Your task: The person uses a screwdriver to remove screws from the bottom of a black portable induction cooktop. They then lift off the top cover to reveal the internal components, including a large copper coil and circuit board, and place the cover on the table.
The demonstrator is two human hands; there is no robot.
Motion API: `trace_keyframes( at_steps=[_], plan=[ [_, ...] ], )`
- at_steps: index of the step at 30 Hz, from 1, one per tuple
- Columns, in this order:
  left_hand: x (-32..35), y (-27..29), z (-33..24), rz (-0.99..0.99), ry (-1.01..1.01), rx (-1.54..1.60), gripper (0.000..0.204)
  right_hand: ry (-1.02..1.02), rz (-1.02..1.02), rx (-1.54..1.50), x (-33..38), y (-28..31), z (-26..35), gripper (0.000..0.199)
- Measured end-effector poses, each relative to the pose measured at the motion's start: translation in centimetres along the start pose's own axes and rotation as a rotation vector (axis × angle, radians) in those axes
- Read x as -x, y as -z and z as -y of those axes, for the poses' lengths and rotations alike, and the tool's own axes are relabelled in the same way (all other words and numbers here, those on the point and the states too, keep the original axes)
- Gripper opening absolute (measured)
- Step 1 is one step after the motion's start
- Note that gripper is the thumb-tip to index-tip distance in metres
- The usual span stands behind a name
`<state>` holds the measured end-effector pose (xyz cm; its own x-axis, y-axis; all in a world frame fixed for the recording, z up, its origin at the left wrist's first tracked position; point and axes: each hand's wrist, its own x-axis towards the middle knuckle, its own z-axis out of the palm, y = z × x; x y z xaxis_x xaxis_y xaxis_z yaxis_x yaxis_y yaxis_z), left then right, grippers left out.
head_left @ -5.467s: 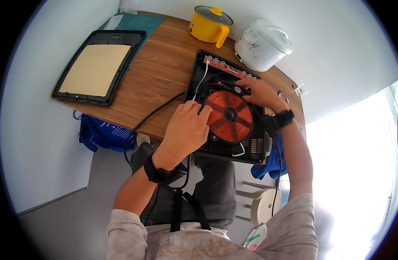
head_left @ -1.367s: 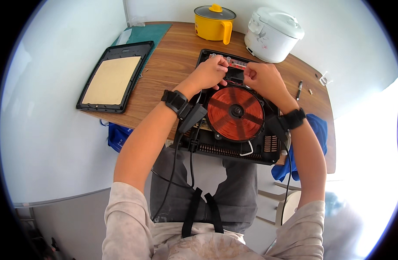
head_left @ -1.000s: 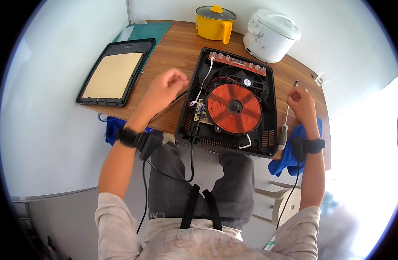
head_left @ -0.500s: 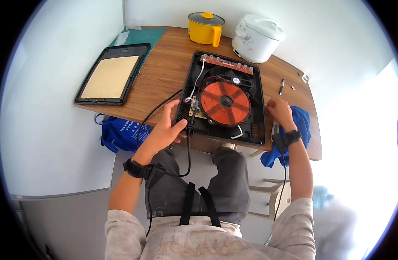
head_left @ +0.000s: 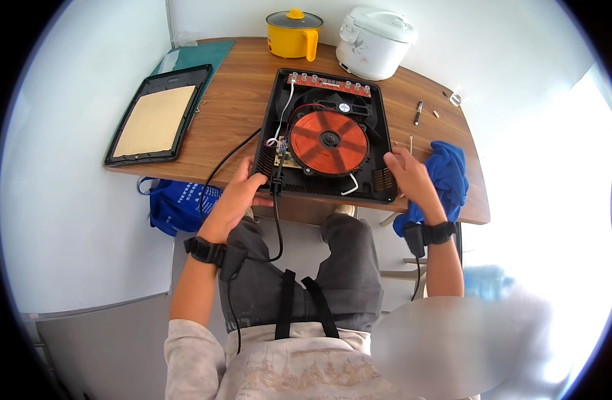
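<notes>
Both hands grip the near corners of an opened induction cooker base on the wooden surface.

Far left lies the removed top panel (head_left: 156,117), well apart. The left hand (head_left: 238,193) has its fingers wrapped on the near-left corner of the cooker base (head_left: 379,143), beside the black power cord (head_left: 276,220). The copper coil (head_left: 328,133) sits exposed in the middle. The right hand (head_left: 407,175) has its fingers closed on the near-right corner, beside a blue cloth (head_left: 449,177). A steady move likely needs an even hold on both sides, the base level, the cord slack.
</notes>
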<state>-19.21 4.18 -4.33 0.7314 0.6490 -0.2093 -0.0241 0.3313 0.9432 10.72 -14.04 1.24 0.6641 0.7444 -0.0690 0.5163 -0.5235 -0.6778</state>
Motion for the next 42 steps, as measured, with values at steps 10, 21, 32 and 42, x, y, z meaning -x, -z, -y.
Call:
trace_keyframes(
  at_steps=[10, 21, 32, 42],
  plan=[
    [-0.8, 0.4, 1.7, -0.009, -0.074, 0.071, 0.045, 0.118, -0.057, -0.089, 0.7, -3.4, -3.0, 0.058],
    [-0.4, 0.2, 2.8, -0.057, -0.126, 0.034, 0.049, 0.300, -0.182, -0.124, 1.8, -4.0, -3.1, 0.060],
    [0.4, -1.3, 2.9, -0.134, -0.199, 0.004, 0.049, 0.330, -0.265, -0.176, 2.0, -4.9, -3.3, 0.059],
    [0.6, -1.1, 3.2, -0.162, -0.208, -0.042, 0.046, 0.347, -0.293, -0.163, 2.1, -5.1, -3.5, 0.059]
  ],
)
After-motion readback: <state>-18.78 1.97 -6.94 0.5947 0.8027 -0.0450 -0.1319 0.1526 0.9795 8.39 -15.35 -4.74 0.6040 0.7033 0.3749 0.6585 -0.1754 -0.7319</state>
